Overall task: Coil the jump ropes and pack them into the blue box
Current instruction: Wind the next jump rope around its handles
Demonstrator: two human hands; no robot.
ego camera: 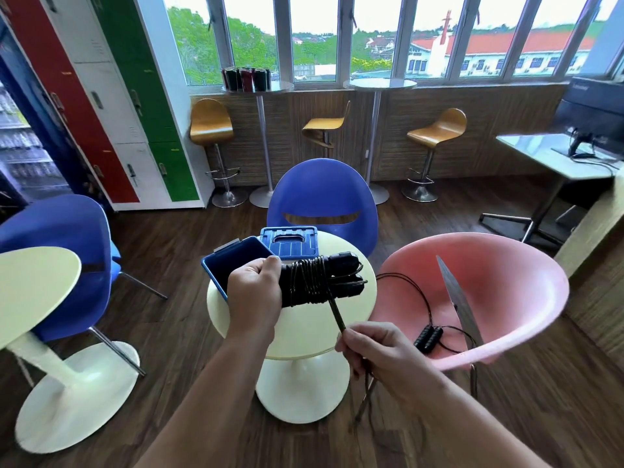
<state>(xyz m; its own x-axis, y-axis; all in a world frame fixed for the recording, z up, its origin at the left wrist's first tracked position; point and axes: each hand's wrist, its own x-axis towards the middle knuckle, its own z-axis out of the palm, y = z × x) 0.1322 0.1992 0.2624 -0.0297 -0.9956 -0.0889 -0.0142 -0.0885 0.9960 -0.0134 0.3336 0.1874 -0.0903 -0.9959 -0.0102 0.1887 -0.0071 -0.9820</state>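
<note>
The left hand [254,295] grips the jump rope handles [341,276] above the worktop [297,336], the open blue box [236,261] at ten o'clock. The right hand [374,349] pinches the cord [336,312]; winding it taut and evenly should prevent slack.

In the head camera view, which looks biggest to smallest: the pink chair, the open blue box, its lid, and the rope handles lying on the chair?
1. Pink chair
2. Blue box and lid: look alike, box partly hidden
3. Rope handles

Only legible text: faint brand lettering, apparently "Lenovo", on back of black flat monitor [594,109], upper edge.
</note>
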